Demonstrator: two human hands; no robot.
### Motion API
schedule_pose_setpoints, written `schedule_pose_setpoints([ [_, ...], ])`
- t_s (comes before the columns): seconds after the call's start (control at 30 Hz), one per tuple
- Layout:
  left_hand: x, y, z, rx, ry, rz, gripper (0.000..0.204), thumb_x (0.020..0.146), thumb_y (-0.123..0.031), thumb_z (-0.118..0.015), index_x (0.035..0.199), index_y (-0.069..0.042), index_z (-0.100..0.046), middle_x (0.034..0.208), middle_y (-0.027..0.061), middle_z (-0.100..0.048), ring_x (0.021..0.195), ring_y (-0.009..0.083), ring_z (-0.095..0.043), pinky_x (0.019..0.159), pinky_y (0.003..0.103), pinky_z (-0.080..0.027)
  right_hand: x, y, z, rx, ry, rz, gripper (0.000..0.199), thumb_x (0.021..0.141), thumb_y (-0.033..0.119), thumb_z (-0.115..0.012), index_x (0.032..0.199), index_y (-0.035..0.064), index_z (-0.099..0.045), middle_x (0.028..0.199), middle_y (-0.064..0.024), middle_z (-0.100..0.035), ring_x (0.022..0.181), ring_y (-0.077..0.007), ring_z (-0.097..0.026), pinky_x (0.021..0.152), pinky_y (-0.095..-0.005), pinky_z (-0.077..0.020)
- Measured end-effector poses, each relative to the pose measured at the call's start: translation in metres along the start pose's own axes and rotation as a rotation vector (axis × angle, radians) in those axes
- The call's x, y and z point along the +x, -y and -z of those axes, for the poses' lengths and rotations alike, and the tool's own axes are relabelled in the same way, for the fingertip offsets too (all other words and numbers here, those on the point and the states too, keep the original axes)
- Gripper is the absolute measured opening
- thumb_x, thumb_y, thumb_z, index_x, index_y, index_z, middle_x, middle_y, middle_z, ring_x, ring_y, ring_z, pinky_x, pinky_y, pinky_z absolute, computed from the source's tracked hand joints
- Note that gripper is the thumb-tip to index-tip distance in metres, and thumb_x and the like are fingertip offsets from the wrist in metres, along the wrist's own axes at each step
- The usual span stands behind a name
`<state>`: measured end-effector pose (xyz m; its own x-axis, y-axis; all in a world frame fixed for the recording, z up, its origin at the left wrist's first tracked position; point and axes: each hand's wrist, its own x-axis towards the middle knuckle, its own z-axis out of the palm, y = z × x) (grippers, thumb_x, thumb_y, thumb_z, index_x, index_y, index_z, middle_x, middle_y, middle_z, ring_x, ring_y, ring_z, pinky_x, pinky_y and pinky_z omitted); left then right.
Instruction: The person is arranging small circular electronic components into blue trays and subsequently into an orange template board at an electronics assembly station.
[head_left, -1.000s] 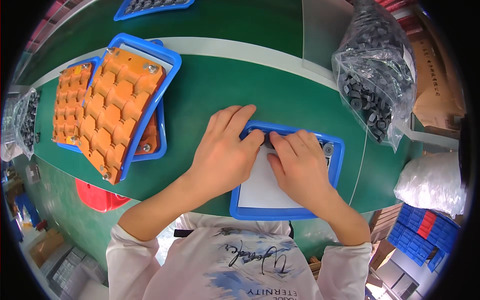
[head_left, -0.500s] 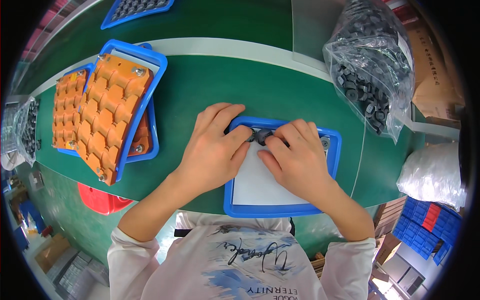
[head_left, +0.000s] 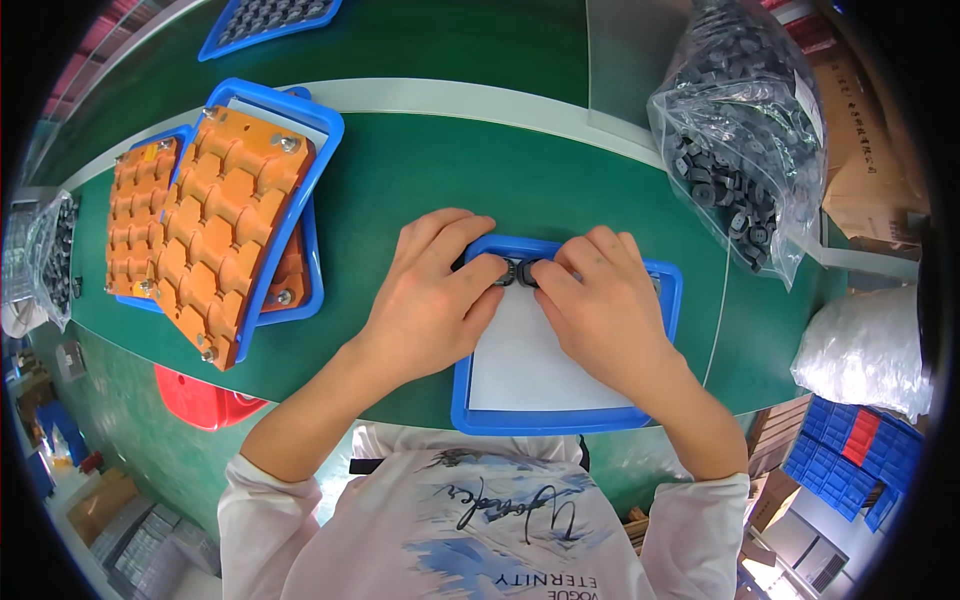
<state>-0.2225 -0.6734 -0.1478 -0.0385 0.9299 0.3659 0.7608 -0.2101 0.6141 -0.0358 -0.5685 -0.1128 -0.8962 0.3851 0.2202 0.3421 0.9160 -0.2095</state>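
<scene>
- Since a second ago, my hands have slid up to the tray's twelve o'clock rim — fingertips now meeting there.
- My left hand [head_left: 432,300] and right hand [head_left: 600,305], fingers curled narrow, pinch small dark parts [head_left: 518,273] between them over the blue tray [head_left: 560,420], its white sheet [head_left: 530,360] beneath.
- Orange moulds [head_left: 225,225] lie at nine o'clock.

Both hands [head_left: 520,300] now pinching small black parts [head_left: 518,272]
</scene>
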Motion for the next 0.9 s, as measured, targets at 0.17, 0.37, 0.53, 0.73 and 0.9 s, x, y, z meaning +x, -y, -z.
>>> schedule_pose_setpoints([
  [0.17,-0.001,-0.001,0.000,-0.013,-0.017,-0.002,0.022,0.073,-0.003,-0.079,0.093,-0.004,-0.070,0.126,0.0143,-0.065,0.121,0.0347,-0.058,0.100,0.045,-0.047,-0.002,0.004,0.003,-0.017,0.000,0.066,0.014,0.069,0.004,-0.073,0.082,0.0044,-0.067,0.083,-0.0049,-0.054,0.085,-0.0253,-0.054,0.074,-0.0392,-0.0435],
  [0.37,0.002,-0.002,-0.001,-0.017,-0.016,-0.018,0.023,0.073,-0.002,-0.079,0.094,-0.005,-0.070,0.125,0.0143,-0.065,0.121,0.0346,-0.058,0.099,0.044,-0.047,0.003,-0.004,0.000,0.053,0.025,0.138,0.014,0.067,0.005,-0.069,0.080,0.0049,-0.064,0.082,-0.0052,-0.053,0.085,-0.0248,-0.053,0.073,-0.0393,-0.0439],
  [0.53,0.008,-0.010,0.009,0.007,-0.010,-0.041,0.026,0.070,-0.002,-0.079,0.095,-0.005,-0.070,0.121,0.0133,-0.064,0.117,0.0351,-0.058,0.097,0.044,-0.047,-0.008,-0.024,0.024,0.258,-0.094,-0.002,0.024,0.073,0.009,-0.079,0.094,0.0042,-0.070,0.097,-0.0088,-0.066,0.096,-0.0307,-0.059,0.084,-0.0395,-0.0479],
  [0.73,0.027,-0.045,-0.025,0.007,0.123,-0.232,0.029,0.067,-0.004,-0.079,0.094,-0.002,-0.068,0.101,0.0108,-0.060,0.096,0.0320,-0.056,0.085,0.042,-0.047,-0.043,-0.018,0.043,0.236,0.072,-0.186,0.031,0.073,0.010,-0.082,0.102,0.0036,-0.070,0.103,-0.0098,-0.065,0.102,-0.0323,-0.058,0.090,-0.0426,-0.0462],
  [0.9,0.037,-0.047,-0.029,0.024,0.214,-0.311,0.020,0.072,-0.003,-0.073,0.090,0.000,-0.064,0.087,0.0113,-0.058,0.087,0.0297,-0.054,0.078,0.041,-0.045,-0.065,-0.016,0.033,0.062,0.031,-0.229,0.032,0.069,0.011,-0.083,0.096,0.0035,-0.067,0.107,-0.0094,-0.059,0.100,-0.0302,-0.054,0.087,-0.0431,-0.0422],
])
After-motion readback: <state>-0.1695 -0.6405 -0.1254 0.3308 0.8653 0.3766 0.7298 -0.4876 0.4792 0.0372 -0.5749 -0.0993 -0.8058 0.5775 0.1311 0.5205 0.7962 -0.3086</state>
